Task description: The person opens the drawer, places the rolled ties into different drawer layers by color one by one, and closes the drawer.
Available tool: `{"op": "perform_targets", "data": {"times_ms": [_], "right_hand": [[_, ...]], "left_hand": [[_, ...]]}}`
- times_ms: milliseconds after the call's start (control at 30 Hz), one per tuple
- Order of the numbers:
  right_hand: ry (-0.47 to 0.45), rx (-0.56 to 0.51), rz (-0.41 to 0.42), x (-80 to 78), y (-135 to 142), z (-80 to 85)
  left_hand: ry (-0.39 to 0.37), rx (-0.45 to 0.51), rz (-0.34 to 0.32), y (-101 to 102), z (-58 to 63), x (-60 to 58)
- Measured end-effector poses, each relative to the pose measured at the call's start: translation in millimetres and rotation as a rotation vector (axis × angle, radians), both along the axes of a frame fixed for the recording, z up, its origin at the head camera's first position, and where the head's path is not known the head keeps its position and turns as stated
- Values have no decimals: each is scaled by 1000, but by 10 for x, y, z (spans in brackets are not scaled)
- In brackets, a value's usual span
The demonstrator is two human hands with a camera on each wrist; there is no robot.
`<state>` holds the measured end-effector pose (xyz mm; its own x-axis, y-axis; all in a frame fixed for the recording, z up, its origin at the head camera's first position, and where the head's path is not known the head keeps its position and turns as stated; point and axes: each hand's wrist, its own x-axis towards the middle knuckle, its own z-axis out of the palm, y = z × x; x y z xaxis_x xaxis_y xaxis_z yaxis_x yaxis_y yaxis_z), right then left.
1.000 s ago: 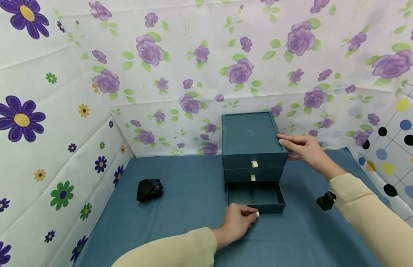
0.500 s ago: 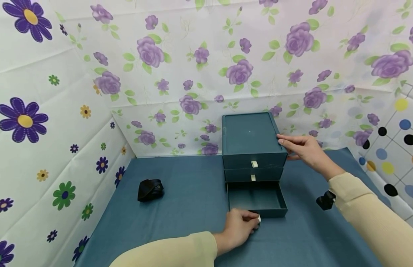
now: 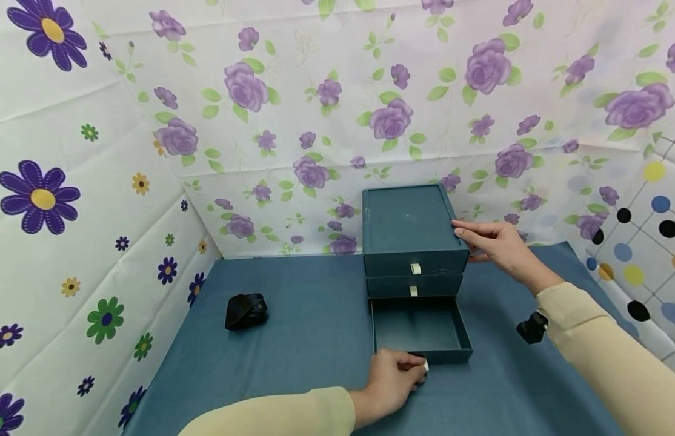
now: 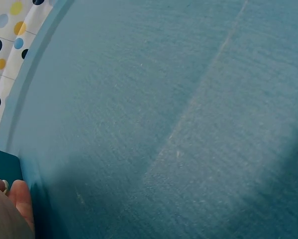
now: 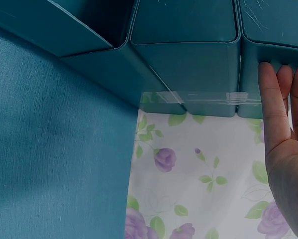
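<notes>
A teal three-drawer box [image 3: 409, 229] stands at the back of the blue-covered table [image 3: 294, 339]. Its bottom drawer [image 3: 420, 328] is pulled out and looks empty. My left hand [image 3: 394, 376] pinches the small white pull tab [image 3: 425, 364] on that drawer's front. My right hand [image 3: 495, 245] rests with straight fingers against the box's upper right side. In the right wrist view those fingers [image 5: 270, 99] lie flat on the box's side [image 5: 188, 74]. The left wrist view shows a fingertip [image 4: 20, 199] beside the drawer's corner [image 4: 4, 167].
A small black object [image 3: 245, 310] lies on the table's left part. Another black object [image 3: 532, 327] sits at the right, beside my right sleeve. Flowered sheets wall in the left and back; a dotted sheet closes the right.
The bottom drawer has slid further out toward me, drawn by my left hand. The right hand has stayed on the box's side.
</notes>
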<state>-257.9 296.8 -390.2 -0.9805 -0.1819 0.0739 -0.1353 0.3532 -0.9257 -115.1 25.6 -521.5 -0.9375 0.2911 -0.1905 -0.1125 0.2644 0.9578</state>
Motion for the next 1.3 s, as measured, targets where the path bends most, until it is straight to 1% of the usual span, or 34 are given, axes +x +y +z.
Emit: {"op": "perform_targets", "data": {"times_ms": [200,300,400,467,533,633,767,833,900,1000,1100,1200,1300], "right_hand": [[-6,4,-11,2,0,-21],[-8,1,-12,7,-1,-18],[-7,2,-8,6,-2,-17],[-8,4,-7,6,-6,-15],[-9,8,-7,4,-9,-12],[-8,11,-6,7,-13,-5],[-2,13,-7,17,-13,9],[-4,16,-9,23,-8,13],[-9,23,-9,28,-3,18],[-15,30,-11,32,3,14],[-23,27,-13,28,3,7],[-27,24,-13,12,2,-1],[-22,26,-11,-4,1,-2]], "left_hand": [[-5,9,-11,-7,-31,34],[-10,12,-14,-10,-34,44],[0,23,-19,-8,-29,59],[27,19,-38,-12,-19,75],[70,0,-72,-19,2,93],[111,-34,-130,-34,57,107],[104,-65,-185,-42,178,68],[120,-77,-210,-40,255,34],[171,-79,-236,-39,338,-9],[276,-63,-263,-32,484,-78],[356,-35,-273,-22,655,-153],[387,-8,-261,-4,837,-230],[423,18,-229,3,1008,-314]]}}
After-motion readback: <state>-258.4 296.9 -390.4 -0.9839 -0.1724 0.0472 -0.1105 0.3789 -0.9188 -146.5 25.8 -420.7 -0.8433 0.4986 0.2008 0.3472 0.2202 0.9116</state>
